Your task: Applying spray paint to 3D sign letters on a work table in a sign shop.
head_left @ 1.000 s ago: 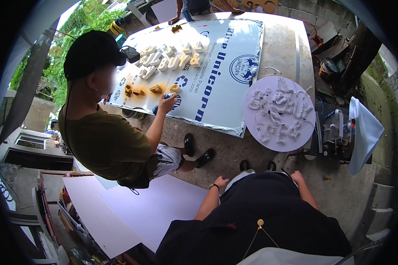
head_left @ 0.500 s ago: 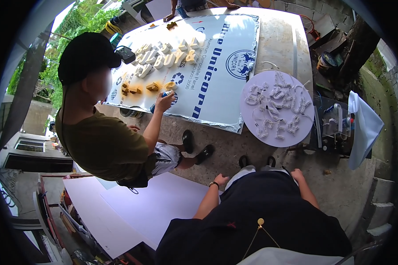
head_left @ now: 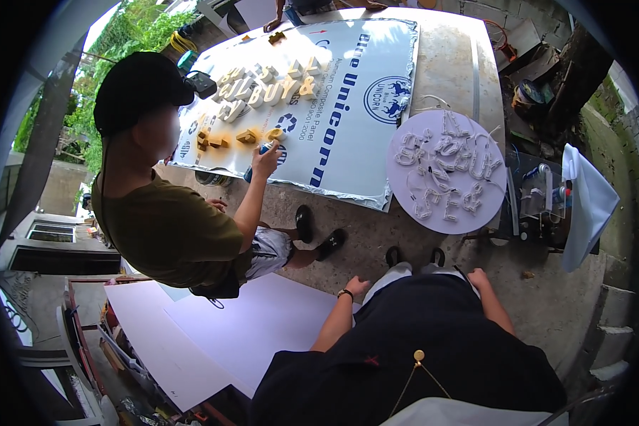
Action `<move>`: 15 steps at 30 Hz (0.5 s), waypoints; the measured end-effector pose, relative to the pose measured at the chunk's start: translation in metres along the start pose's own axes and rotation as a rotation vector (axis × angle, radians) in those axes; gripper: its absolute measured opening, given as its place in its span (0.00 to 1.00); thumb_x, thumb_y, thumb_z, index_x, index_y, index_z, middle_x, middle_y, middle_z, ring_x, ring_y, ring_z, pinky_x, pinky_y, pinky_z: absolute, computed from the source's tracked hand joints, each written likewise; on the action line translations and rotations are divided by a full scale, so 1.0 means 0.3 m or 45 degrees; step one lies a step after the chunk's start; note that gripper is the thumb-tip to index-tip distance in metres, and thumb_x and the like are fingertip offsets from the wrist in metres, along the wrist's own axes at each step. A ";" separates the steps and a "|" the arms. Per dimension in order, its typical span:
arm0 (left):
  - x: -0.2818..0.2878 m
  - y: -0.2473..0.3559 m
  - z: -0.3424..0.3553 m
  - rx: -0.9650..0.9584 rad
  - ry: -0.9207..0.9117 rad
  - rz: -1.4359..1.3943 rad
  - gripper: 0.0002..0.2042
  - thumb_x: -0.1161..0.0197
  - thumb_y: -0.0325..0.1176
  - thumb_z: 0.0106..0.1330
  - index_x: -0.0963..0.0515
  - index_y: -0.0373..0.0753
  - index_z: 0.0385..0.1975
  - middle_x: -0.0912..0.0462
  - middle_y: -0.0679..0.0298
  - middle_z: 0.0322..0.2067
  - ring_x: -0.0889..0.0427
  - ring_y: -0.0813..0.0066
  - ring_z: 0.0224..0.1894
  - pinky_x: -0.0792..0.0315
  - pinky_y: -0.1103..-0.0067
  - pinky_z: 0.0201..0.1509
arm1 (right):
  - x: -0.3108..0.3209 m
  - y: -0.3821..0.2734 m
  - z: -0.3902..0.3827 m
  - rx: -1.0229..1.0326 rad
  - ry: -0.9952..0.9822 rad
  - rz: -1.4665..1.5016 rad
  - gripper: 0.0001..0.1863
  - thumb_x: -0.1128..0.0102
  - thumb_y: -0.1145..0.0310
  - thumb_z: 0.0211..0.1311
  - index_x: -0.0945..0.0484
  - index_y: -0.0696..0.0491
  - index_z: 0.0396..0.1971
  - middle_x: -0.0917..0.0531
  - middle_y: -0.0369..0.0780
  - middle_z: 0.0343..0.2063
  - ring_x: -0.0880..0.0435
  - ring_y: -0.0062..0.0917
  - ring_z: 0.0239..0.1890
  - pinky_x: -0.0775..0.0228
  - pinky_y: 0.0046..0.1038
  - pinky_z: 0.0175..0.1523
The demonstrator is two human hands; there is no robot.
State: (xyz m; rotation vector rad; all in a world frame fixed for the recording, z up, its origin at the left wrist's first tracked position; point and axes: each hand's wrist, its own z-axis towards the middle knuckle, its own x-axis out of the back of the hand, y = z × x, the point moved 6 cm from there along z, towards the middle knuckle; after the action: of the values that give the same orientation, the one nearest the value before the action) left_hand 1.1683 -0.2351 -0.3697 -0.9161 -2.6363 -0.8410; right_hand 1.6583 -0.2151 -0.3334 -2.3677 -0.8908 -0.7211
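Note:
My left hand [head_left: 358, 285] hangs beside my left thigh with its fingers curled in; nothing shows in it. A dark band circles that wrist. My right hand [head_left: 478, 277] is by my right thigh, its fingers closed, and a thin dark stick-like thing [head_left: 461, 270] pokes out from it. Ahead of me lies a round white board [head_left: 407, 199] bearing white outlined letters and loose wires. To the left a co-worker [head_left: 163, 220] in a dark cap holds a spray can [head_left: 263, 150] beside yellow-gold letters [head_left: 247, 135] on a blue-grey panel [head_left: 348, 160].
White and cream block letters [head_left: 266, 94] stand on the panel. At the far edge another person's hand [head_left: 271, 26] rests. A side stand [head_left: 525, 220] with cans and a white cloth [head_left: 588, 206] is at the right. White sheets [head_left: 213, 334] lie at the lower left.
The co-worker's hand and spray can have shifted very slightly beside the gold letters. The whole view has moved a little. My hands stay by my thighs.

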 end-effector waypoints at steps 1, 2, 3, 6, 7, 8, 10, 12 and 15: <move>-0.004 -0.011 0.000 0.031 -0.042 -0.023 0.27 0.44 0.40 0.51 0.39 0.24 0.45 0.30 0.49 0.41 0.26 0.64 0.39 0.28 0.75 0.37 | 0.001 -0.004 -0.001 0.005 0.003 0.017 0.18 0.51 0.67 0.39 0.26 0.61 0.32 0.26 0.52 0.36 0.28 0.41 0.42 0.37 0.34 0.46; -0.012 -0.019 -0.001 0.044 -0.110 -0.066 0.27 0.44 0.39 0.51 0.39 0.23 0.45 0.30 0.49 0.41 0.26 0.64 0.39 0.28 0.75 0.37 | 0.002 -0.001 -0.001 -0.029 0.017 0.022 0.18 0.51 0.67 0.39 0.26 0.61 0.32 0.26 0.53 0.36 0.28 0.41 0.42 0.37 0.34 0.46; -0.006 -0.028 -0.002 0.062 -0.083 -0.041 0.27 0.44 0.39 0.51 0.39 0.23 0.45 0.30 0.49 0.41 0.26 0.64 0.39 0.28 0.75 0.37 | 0.000 -0.010 -0.001 0.009 0.006 0.039 0.18 0.51 0.67 0.39 0.26 0.61 0.32 0.26 0.53 0.36 0.28 0.41 0.42 0.37 0.34 0.46; 0.025 0.004 -0.015 -0.199 0.079 -0.075 0.27 0.44 0.39 0.52 0.39 0.24 0.46 0.30 0.48 0.41 0.26 0.64 0.39 0.28 0.76 0.37 | -0.004 -0.019 -0.002 0.033 -0.014 0.029 0.19 0.51 0.67 0.39 0.26 0.62 0.32 0.26 0.53 0.36 0.28 0.42 0.42 0.37 0.34 0.46; 0.020 -0.006 -0.011 -0.079 0.056 -0.039 0.27 0.43 0.41 0.50 0.37 0.26 0.44 0.28 0.49 0.39 0.25 0.65 0.37 0.29 0.76 0.37 | -0.004 -0.019 -0.003 0.031 -0.013 0.024 0.19 0.51 0.67 0.39 0.27 0.62 0.33 0.26 0.53 0.36 0.28 0.42 0.42 0.37 0.34 0.47; 0.009 -0.017 -0.013 0.034 -0.023 -0.020 0.27 0.43 0.42 0.50 0.36 0.27 0.44 0.27 0.49 0.38 0.24 0.65 0.35 0.30 0.76 0.37 | -0.003 -0.013 -0.003 -0.007 0.000 0.007 0.19 0.51 0.67 0.39 0.27 0.63 0.33 0.26 0.53 0.37 0.28 0.42 0.42 0.37 0.34 0.47; 0.021 0.000 -0.019 0.044 0.021 -0.013 0.27 0.43 0.43 0.49 0.36 0.28 0.43 0.26 0.50 0.36 0.24 0.66 0.34 0.31 0.77 0.37 | -0.006 -0.015 -0.003 0.018 -0.030 0.023 0.20 0.51 0.66 0.39 0.27 0.62 0.34 0.27 0.53 0.37 0.28 0.42 0.43 0.37 0.34 0.47; 0.023 0.017 -0.025 0.046 0.008 -0.021 0.27 0.43 0.43 0.49 0.36 0.28 0.43 0.26 0.50 0.37 0.24 0.66 0.33 0.31 0.77 0.37 | -0.007 -0.012 -0.003 0.006 -0.046 0.027 0.20 0.51 0.66 0.39 0.27 0.62 0.34 0.27 0.53 0.38 0.28 0.42 0.43 0.37 0.34 0.47; 0.026 0.024 -0.028 0.074 0.023 -0.009 0.27 0.43 0.44 0.50 0.36 0.28 0.44 0.26 0.50 0.37 0.23 0.66 0.33 0.30 0.76 0.36 | -0.009 -0.011 -0.007 -0.014 -0.057 0.040 0.20 0.51 0.66 0.40 0.28 0.62 0.35 0.27 0.53 0.39 0.29 0.42 0.44 0.38 0.34 0.48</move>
State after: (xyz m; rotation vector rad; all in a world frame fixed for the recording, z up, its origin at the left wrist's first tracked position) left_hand 1.1668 -0.2316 -0.3568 -0.8811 -2.6350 -0.7663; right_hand 1.6537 -0.2156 -0.3327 -2.4101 -0.8687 -0.6649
